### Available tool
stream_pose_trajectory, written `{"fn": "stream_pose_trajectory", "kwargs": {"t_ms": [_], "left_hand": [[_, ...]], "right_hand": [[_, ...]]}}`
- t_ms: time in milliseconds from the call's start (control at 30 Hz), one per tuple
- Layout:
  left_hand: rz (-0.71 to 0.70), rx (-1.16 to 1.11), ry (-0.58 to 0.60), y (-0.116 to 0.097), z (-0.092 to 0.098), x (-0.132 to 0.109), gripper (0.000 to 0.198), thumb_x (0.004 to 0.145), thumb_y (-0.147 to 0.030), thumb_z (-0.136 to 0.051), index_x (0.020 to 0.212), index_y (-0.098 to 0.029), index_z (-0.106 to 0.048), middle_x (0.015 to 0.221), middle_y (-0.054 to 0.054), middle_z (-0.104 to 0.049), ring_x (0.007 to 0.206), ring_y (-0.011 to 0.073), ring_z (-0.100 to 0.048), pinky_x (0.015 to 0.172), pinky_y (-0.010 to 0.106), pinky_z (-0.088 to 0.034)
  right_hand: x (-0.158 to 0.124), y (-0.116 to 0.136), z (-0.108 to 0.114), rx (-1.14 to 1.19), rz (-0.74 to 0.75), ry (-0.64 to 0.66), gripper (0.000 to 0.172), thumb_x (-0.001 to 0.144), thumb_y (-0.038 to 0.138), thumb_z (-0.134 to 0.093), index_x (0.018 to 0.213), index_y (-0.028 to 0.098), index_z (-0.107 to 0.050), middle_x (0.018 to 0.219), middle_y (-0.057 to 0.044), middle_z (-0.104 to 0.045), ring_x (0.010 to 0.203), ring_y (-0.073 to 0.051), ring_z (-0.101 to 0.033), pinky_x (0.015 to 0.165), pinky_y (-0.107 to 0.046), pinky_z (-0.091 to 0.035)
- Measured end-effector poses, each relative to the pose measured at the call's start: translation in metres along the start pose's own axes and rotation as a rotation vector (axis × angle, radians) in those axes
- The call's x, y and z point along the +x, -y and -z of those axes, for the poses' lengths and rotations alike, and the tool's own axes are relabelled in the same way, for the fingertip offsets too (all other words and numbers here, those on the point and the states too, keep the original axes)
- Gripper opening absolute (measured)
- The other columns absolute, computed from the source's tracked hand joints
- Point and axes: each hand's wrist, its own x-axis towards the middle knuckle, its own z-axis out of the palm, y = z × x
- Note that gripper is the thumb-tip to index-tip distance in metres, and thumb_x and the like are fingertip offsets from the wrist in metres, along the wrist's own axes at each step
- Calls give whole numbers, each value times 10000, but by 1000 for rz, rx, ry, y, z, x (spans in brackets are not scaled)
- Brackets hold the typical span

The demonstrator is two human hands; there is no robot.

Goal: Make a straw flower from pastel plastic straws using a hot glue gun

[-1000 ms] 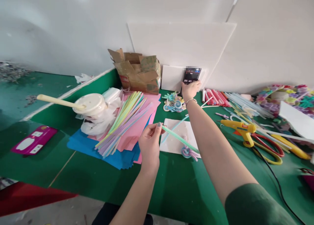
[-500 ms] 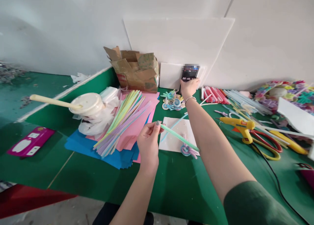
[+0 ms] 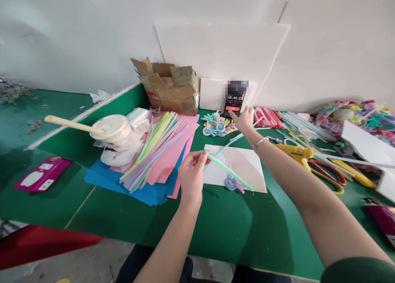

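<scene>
My left hand [image 3: 191, 174] pinches one end of a light-green pipe cleaner [image 3: 230, 173], which slants down to the right over a white sheet [image 3: 254, 167]. Beneath its far end lies a small purple-and-blue coiled pipe-cleaner piece [image 3: 230, 183]. My right hand [image 3: 245, 121] is stretched forward with thumb and fingers apart, at the lower right of an upright phone [image 3: 233, 103] showing a timer. Whether the thumb touches the phone, I cannot tell. A light-blue pipe cleaner [image 3: 230, 142] crosses the sheet's upper edge. Left of my right hand sit several pastel coiled pieces [image 3: 217, 126].
Bundled pipe cleaners [image 3: 154, 151] lie on pink and blue sheets [image 3: 123, 190] at left, beside a lidded white tub [image 3: 112, 126]. A torn cardboard box [image 3: 173, 93] stands behind. At right are a yellow glue gun [image 3: 296, 152], scissors [image 3: 330, 174] and red-pink stems [image 3: 268, 117].
My right hand has moved back and right from the phone, its fingers spreading, so more of the screen shows. My left hand still holds the green pipe cleaner. The view has shifted slightly.
</scene>
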Motion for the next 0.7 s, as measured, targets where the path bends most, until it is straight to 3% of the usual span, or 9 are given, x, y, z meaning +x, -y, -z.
{"fn": "stream_pose_trajectory", "kwargs": {"t_ms": [100, 133, 200, 267, 300, 367, 433, 700], "left_hand": [[2, 35, 31, 1, 0, 2, 240, 653, -380, -741, 695, -154, -669, 671, 27, -678, 646, 127, -640, 673, 263, -548], [4, 48, 51, 2, 0, 2, 248, 648, -384, -744, 691, -153, -667, 663, 26, -677, 642, 129, -641, 674, 267, -547], [-3, 75, 92, 4, 1, 3, 251, 648, -388, -743, 689, -152, -667, 657, 26, -679, 634, 135, -643, 675, 272, -546], [-27, 113, 119, 6, 1, 3, 233, 661, -379, -734, 695, -157, -670, 658, 24, -683, 633, 141, -648, 670, 268, -541], [-41, 135, 130, 7, 0, 3, 220, 669, -371, -730, 695, -161, -671, 658, 23, -684, 635, 143, -650, 665, 264, -539], [-62, 173, 150, 7, -1, 1, 194, 682, -355, -722, 692, -167, -672, 665, 24, -685, 651, 150, -657, 660, 257, -535], [-70, 187, 164, 5, -2, 0, 187, 682, -346, -722, 683, -167, -670, 665, 28, -683, 659, 154, -659, 660, 256, -536], [-50, 82, 57, 0, -1, 6, 240, 622, -364, -762, 682, -150, -672, 668, 33, -684, 648, 143, -651, 665, 272, -556]], "right_hand": [[-46, -4, 23, 138, 199, 97, 616, 811, 533, -533, 1241, 94, -508, 1313, -207, -488, 1259, -298, -425, 1034, -444, -347], [-65, -5, 32, 216, 223, 197, 580, 824, 577, -485, 1152, 108, -577, 1226, -185, -561, 1183, -286, -496, 995, -427, -392], [-103, -7, 50, 391, 165, 540, 615, 857, 644, -348, 1012, 129, -646, 1001, -142, -666, 952, -242, -624, 896, -399, -468], [-137, -9, 68, 478, 79, 822, 659, 854, 678, -299, 983, 136, -650, 856, -121, -692, 787, -214, -651, 788, -387, -511], [-151, -10, 74, 475, 79, 898, 630, 857, 668, -318, 953, 142, -652, 811, -112, -694, 735, -203, -648, 742, -374, -517], [-171, -12, 84, 428, 120, 951, 512, 874, 600, -398, 885, 156, -653, 808, -95, -693, 732, -179, -639, 738, -341, -511], [-181, -16, 88, 457, 129, 979, 460, 896, 551, -404, 947, 163, -646, 762, -65, -674, 701, -156, -628, 712, -320, -514], [-184, -40, 90, 626, -22, 1014, 349, 836, 483, -568, 937, 156, -634, 639, 3, -586, 543, -116, -582, 522, -274, -508]]}}
